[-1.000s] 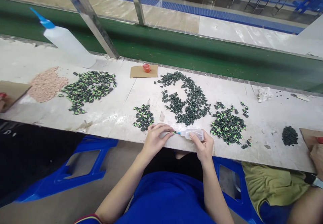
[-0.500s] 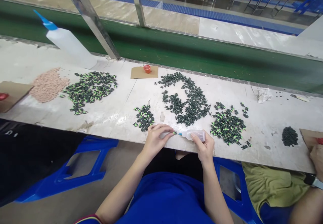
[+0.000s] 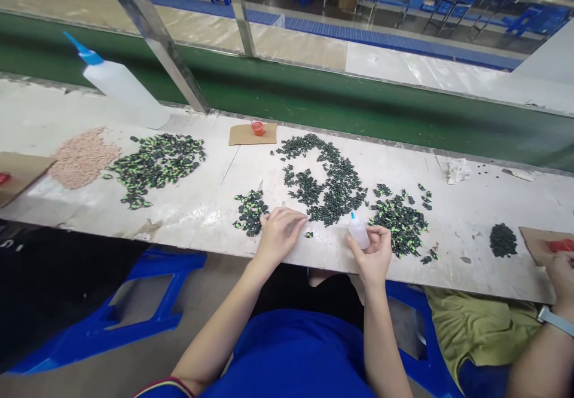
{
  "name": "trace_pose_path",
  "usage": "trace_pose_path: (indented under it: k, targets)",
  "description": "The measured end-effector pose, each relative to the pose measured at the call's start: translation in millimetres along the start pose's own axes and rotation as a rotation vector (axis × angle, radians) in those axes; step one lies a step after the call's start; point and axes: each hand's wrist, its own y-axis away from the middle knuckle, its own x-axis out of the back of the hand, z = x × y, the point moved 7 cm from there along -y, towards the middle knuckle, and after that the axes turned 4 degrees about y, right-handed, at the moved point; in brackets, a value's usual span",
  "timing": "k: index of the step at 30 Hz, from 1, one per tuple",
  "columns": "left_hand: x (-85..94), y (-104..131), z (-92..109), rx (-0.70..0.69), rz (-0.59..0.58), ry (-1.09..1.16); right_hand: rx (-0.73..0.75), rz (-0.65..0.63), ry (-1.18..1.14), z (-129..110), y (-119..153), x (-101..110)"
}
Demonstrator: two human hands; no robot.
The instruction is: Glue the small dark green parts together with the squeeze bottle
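My right hand is wrapped around a small translucent squeeze bottle with a blue nozzle, held upright with the tip pointing up. My left hand is stretched out over the table, its thumb and forefinger slightly apart at the near left edge of a pile of small dark green pieces. Just below those fingertips, one black-and-green piece lies alone on the table. Beside my left hand is a small heap of black-and-green pieces. A larger heap of similar pieces lies to the right of the bottle.
A large white bottle stands at the back left, near pinkish pieces and another black-and-green heap. A red cup sits on cardboard. At far right are dark pieces and another person's hand.
The small bottle has turned from lying sideways to upright in my right hand. My left hand has let go of the black-and-green piece, which now rests on the table.
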Motion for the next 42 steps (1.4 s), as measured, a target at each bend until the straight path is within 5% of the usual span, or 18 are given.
trace_pose_path:
  k: [7,16,22,25,29,37,42]
  targets:
    - [-13.5,-23.9,-2.3,-0.055,-0.046,-0.130,0.037,0.013,0.073,-4.0,-7.1,-1.8]
    - [-11.1,-19.8,-1.7,-0.094,-0.053,-0.224,-0.021,-0.004,0.282,-3.3,-16.0,-5.6]
    - [-3.3,-2.1,9.2,-0.064,-0.009,0.083,0.356,0.322,0.473,-43.3,23.9,5.6]
    - [-11.7,12.0,22.1,-0.063,-0.070,0.263,0.431,0.121,0.388,-51.6,39.7,-17.1]
    - [-19.2,24.9,28.1,-0.037,-0.080,0.307,0.283,-0.120,0.219,-39.3,39.8,-41.0]
    - [-12.7,31.8,6.8,-0.015,0.022,-0.122,0.000,-0.218,0.231,-7.7,32.5,-47.7]
    - [-17.9,30.0,5.2,-0.057,0.016,-0.101,0.007,-0.321,0.263,-8.7,32.1,-58.8]
